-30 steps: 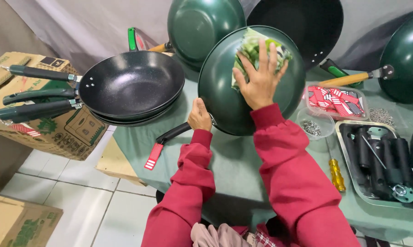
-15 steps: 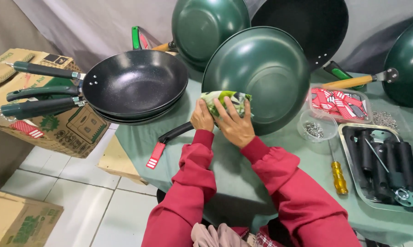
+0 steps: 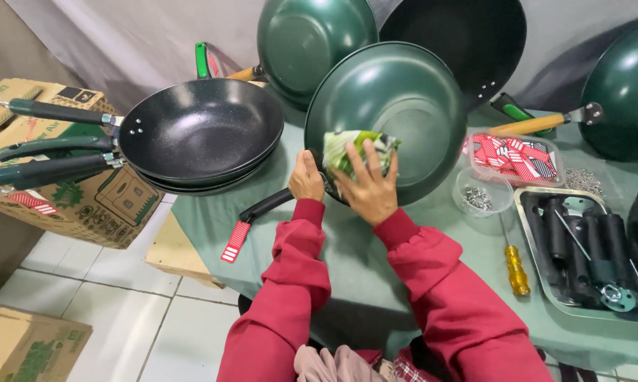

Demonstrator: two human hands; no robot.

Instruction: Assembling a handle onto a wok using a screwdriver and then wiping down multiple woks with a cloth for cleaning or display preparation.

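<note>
A dark green wok is tilted up on its edge, its outer underside facing me. My left hand grips its black handle close to the pan; a red-and-white tag hangs from the handle's end. My right hand presses a crumpled green-and-white cloth against the wok's lower left rim. Both arms are in red sleeves.
A stack of black woks rests on cardboard boxes at left. More green woks lean behind. On the green tablecloth: a yellow-handled screwdriver, a bowl of screws, a tray of red tags, a metal tray of black handles.
My right hand slid the cloth from the upper part of the wok's underside down to its lower left rim, near my left hand. The left hand has kept its grip on the handle.
</note>
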